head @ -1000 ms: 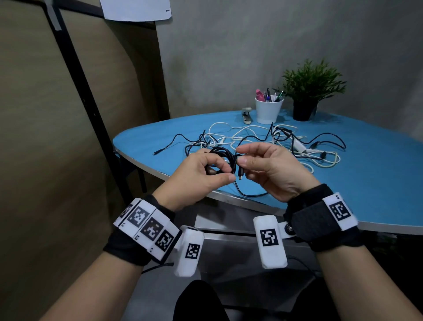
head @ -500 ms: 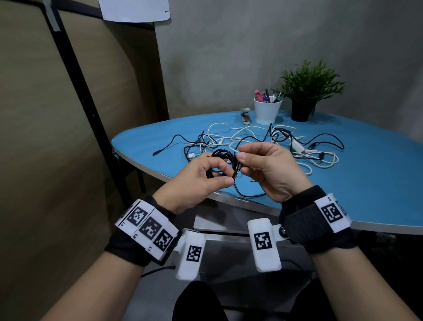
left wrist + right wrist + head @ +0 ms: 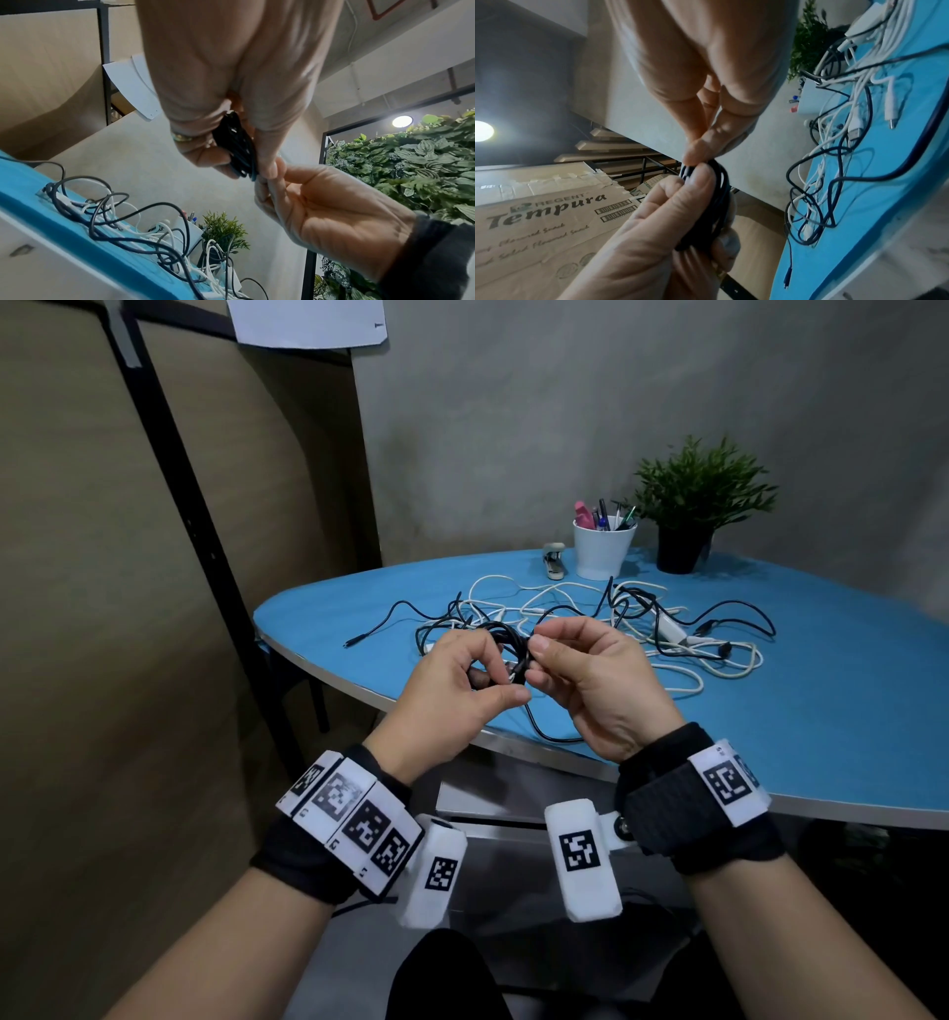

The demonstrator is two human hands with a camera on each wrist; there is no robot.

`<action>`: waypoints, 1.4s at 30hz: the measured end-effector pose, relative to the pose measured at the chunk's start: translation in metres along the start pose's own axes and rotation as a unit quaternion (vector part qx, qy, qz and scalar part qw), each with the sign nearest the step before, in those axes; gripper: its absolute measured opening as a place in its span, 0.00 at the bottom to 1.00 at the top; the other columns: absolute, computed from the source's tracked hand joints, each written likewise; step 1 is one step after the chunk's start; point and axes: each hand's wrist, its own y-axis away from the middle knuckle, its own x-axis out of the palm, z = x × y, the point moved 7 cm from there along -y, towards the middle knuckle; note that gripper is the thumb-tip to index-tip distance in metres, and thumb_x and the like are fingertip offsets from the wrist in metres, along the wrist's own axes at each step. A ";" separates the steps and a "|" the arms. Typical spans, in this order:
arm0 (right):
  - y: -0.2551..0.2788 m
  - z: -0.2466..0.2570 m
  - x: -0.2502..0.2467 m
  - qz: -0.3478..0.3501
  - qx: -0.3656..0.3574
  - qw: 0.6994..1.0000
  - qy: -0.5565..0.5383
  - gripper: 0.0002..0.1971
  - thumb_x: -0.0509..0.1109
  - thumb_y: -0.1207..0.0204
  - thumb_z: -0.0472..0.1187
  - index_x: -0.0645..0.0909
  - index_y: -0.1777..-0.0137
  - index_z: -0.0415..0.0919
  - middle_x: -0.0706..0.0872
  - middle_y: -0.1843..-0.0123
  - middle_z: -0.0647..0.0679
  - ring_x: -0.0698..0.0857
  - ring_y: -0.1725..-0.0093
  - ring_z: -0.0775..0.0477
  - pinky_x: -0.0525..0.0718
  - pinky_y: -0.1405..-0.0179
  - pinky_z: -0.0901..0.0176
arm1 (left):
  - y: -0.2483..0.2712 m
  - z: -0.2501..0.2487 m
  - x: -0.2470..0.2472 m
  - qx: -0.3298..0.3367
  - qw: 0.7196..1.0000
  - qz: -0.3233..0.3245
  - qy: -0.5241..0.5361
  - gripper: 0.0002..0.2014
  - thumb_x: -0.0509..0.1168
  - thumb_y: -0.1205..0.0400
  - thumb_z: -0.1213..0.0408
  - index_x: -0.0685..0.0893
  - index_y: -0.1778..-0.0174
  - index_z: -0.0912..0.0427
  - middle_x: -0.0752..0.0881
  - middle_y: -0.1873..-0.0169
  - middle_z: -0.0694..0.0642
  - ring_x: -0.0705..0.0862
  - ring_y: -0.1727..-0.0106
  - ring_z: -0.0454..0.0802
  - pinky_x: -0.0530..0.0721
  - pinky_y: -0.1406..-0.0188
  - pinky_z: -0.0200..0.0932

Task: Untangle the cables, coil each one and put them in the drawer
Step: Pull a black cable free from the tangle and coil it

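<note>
Both hands hold one black cable in the air just short of the table edge. Since half a second ago the right hand (image 3: 590,683) has drawn in until its fingertips (image 3: 540,645) meet the left hand (image 3: 452,690), and the loose tail that hung as a wide loop below the hands has shortened; I judge the last turns are going onto the bundle and the end is about to be tucked, so this first cable is nearly ready for the drawer, which no view shows.

The left hand's thumb and fingers are curled round the black coil (image 3: 237,146), clamping it flat between them. The right hand's thumb and forefinger are pinched narrow on a strand at the coil's rim (image 3: 706,168), right against the left thumb tip.

The coil looks thin, glossy and springy: several tight rounds stacked in a small oval, apt to spring open if the grip slackens. Beneath the fingers its remaining tail (image 3: 539,726) sags in a short curve over the table edge.

Beyond the fingertips, the rest of the cables (image 3: 590,618), black and white, lie knotted together on the blue table (image 3: 847,711), so most of the task remains. Farthest from the fingers stand a white pen cup (image 3: 602,552) and a potted plant (image 3: 693,505)
</note>
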 end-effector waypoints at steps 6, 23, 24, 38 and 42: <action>0.002 0.005 0.001 0.022 -0.007 0.996 0.091 0.04 0.70 0.27 0.26 0.83 0.54 0.32 0.84 0.70 0.45 0.83 0.74 0.54 0.83 0.73 0.67 | -0.001 0.001 -0.003 -0.009 1.000 0.003 -0.012 0.24 0.75 0.28 0.66 0.66 0.51 0.42 0.80 0.50 0.57 0.76 0.70 0.51 0.78 0.65 0.46; 0.004 0.002 0.001 0.027 0.032 0.979 0.197 0.05 0.72 0.26 0.30 0.80 0.60 0.39 0.85 0.65 0.44 0.84 0.67 0.49 0.82 0.72 0.62 | -0.005 0.012 -0.010 -0.048 0.997 -0.042 0.035 0.07 0.52 0.13 0.63 0.75 0.45 0.55 0.83 0.58 0.47 0.81 0.62 0.39 0.77 0.63 0.38; 0.005 0.000 0.002 0.038 0.048 0.982 0.177 0.05 0.70 0.24 0.30 0.78 0.58 0.39 0.85 0.64 0.44 0.85 0.69 0.49 0.82 0.75 0.62 | -0.004 0.013 -0.010 -0.052 0.997 -0.042 0.047 0.07 0.52 0.13 0.62 0.75 0.45 0.55 0.82 0.58 0.47 0.81 0.62 0.38 0.77 0.64 0.37; 0.005 0.011 -0.022 0.008 0.041 0.991 0.128 0.06 0.73 0.28 0.28 0.80 0.55 0.33 0.85 0.65 0.42 0.81 0.74 0.51 0.84 0.73 0.65 | -0.003 0.005 0.010 -0.053 0.987 -0.011 0.151 0.19 0.69 0.23 0.71 0.71 0.39 0.53 0.81 0.49 0.57 0.86 0.56 0.48 0.87 0.53 0.43; 0.007 0.020 -0.052 -0.052 0.051 0.988 0.136 0.04 0.72 0.28 0.26 0.79 0.59 0.32 0.83 0.65 0.37 0.76 0.74 0.46 0.82 0.78 0.65 | -0.006 0.006 0.034 -0.070 0.990 0.034 0.121 0.16 0.61 0.17 0.66 0.72 0.33 0.57 0.79 0.44 0.54 0.83 0.54 0.44 0.85 0.52 0.39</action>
